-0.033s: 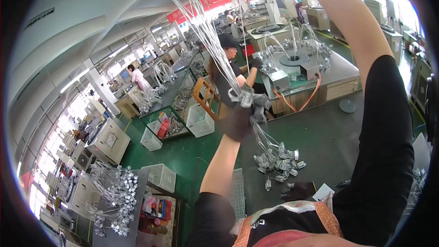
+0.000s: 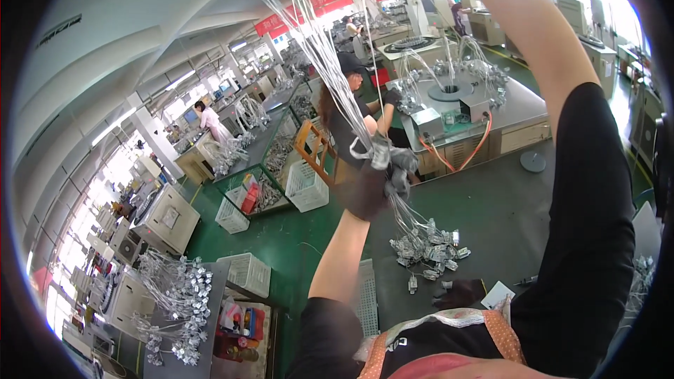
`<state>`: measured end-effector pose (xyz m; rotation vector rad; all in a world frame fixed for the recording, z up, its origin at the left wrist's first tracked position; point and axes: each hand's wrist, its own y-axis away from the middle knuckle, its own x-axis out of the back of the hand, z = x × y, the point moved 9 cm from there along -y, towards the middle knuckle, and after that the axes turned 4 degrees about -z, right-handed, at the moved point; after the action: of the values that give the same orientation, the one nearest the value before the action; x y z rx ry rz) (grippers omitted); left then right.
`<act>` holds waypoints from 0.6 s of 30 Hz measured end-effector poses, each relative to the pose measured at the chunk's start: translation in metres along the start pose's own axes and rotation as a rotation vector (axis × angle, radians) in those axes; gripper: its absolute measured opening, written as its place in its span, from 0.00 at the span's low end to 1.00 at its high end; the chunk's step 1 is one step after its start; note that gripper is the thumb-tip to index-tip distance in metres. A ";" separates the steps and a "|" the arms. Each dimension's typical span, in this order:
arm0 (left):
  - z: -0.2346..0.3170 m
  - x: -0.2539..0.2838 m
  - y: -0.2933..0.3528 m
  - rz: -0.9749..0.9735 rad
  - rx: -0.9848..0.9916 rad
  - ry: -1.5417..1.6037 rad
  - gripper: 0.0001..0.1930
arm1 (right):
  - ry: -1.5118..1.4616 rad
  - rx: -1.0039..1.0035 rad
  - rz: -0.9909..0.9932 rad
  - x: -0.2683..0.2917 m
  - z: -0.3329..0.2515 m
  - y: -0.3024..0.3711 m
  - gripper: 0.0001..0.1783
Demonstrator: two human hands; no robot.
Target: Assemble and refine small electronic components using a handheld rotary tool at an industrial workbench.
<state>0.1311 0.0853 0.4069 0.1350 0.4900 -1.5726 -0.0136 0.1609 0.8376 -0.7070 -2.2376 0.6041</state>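
Note:
My left hand (image 2: 366,193), in a dark glove, is closed around a thick bundle of white cables (image 2: 319,52). The cables fan upward past the top edge. Grey connectors (image 2: 400,168) crowd beside the glove, and more cable ends with metal plugs (image 2: 428,249) hang or rest below it on the dark table (image 2: 484,214). My right arm (image 2: 537,35) reaches up out of the picture, so its hand is hidden beyond the top edge. A thin single strand (image 2: 379,77) runs upward to the right of the bundle.
A dark glove-like piece (image 2: 458,293), a white card (image 2: 498,295) and a grey disc (image 2: 533,161) lie on the table. A co-worker in a black cap (image 2: 349,63) sits beyond, beside a machine table (image 2: 519,112). White baskets (image 2: 307,186) stand left; cables (image 2: 182,302) cover another bench.
The upper part of the cable bundle has shifted slightly left. My left hand keeps its grip, and my right arm has hardly moved.

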 end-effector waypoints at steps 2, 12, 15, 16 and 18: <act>-0.009 -0.024 -0.004 -0.191 -0.043 -0.192 0.35 | -0.114 -0.007 0.057 0.006 0.017 -0.024 0.12; 0.011 -0.040 -0.002 -0.126 -0.024 -0.108 0.14 | 0.192 0.213 0.600 -0.037 -0.012 0.096 0.20; -0.001 -0.042 -0.007 -0.157 0.080 -0.145 0.14 | 0.047 0.172 0.420 -0.063 0.077 0.137 0.10; -0.001 -0.055 -0.003 -0.099 0.099 -0.114 0.15 | 0.045 0.008 0.121 -0.096 0.104 0.165 0.13; -0.017 -0.063 -0.008 -0.039 0.114 -0.028 0.16 | 0.077 -0.169 -0.309 -0.147 0.125 0.224 0.18</act>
<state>0.1245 0.1498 0.4169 0.1913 0.3827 -1.6389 0.0523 0.2068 0.5525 -0.4432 -2.2822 0.2348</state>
